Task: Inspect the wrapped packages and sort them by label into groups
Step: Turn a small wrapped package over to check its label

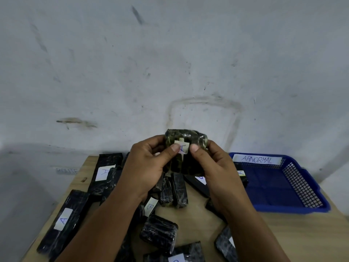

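A scuffed pale wall [170, 63] rises behind a light wooden tabletop [302, 233]. At the tabletop's far right corner sits a blue mesh basket [294, 186], its far rim carrying a white strip that reads "ABNORMAL" [257, 159]. Dark, film-wrapped packages lie scattered from the left edge to the middle of the tabletop. A long package labelled "A" [63, 222] runs along the left edge. A second long one, also labelled "A" [103, 172], lies at the far left corner. A smaller package labelled "B" [150, 206] lies mid-table, with an unlabelled block [159, 234] just nearer the front edge. Raised above the middle of the tabletop is the held package [186, 137], grasped from both sides. The left hand [145, 167] and right hand [213, 167] have their fingers curled round it. Both thumbs press beside its small white label [182, 147], which bears a handwritten mark resembling "A".
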Action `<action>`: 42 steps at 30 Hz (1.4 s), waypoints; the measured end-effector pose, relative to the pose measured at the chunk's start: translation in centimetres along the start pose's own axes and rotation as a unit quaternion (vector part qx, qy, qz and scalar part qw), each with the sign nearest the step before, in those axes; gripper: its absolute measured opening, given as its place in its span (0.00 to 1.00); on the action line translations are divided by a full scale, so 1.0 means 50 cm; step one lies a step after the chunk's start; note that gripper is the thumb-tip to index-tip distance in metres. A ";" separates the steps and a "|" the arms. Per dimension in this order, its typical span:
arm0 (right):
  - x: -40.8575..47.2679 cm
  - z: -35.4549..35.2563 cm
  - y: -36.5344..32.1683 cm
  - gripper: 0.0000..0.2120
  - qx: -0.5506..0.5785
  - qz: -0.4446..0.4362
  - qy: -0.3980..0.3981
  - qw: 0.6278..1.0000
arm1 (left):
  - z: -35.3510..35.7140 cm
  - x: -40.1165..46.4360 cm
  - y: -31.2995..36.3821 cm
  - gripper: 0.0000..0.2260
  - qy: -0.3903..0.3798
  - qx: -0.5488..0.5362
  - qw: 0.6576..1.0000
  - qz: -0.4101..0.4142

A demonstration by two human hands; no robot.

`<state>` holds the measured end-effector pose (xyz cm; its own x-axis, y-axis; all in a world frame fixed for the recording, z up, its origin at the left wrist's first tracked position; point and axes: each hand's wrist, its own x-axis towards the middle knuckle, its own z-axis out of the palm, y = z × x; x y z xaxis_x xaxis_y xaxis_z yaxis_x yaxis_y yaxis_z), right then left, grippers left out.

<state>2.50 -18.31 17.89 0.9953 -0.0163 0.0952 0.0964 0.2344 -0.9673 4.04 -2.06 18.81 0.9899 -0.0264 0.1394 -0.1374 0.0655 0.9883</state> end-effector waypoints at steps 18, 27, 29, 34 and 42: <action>0.003 0.004 0.001 0.10 -0.065 -0.042 0.053 0.996 | -0.001 -0.001 -0.004 0.09 -0.006 0.044 0.996 0.075; -0.008 0.004 -0.010 0.20 -0.099 0.008 0.046 0.994 | -0.009 0.006 -0.035 0.11 0.046 0.153 0.973 0.164; -0.005 0.005 -0.006 0.16 -0.033 0.010 0.049 0.998 | -0.007 0.005 -0.040 0.15 0.035 0.159 0.969 0.188; -0.003 0.000 -0.008 0.11 0.026 0.023 0.069 0.997 | 0.001 0.000 -0.022 0.28 0.004 0.110 0.992 0.069; -0.004 0.007 0.008 0.25 0.059 0.041 0.053 0.996 | 0.009 0.009 -0.023 0.13 0.062 -0.002 0.996 -0.070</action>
<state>2.32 -17.87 17.57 0.9955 -0.0939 -0.0137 0.0204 0.3519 -0.9358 4.64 -2.59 17.79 0.9960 0.0885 -0.0082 0.0017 0.0729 0.9973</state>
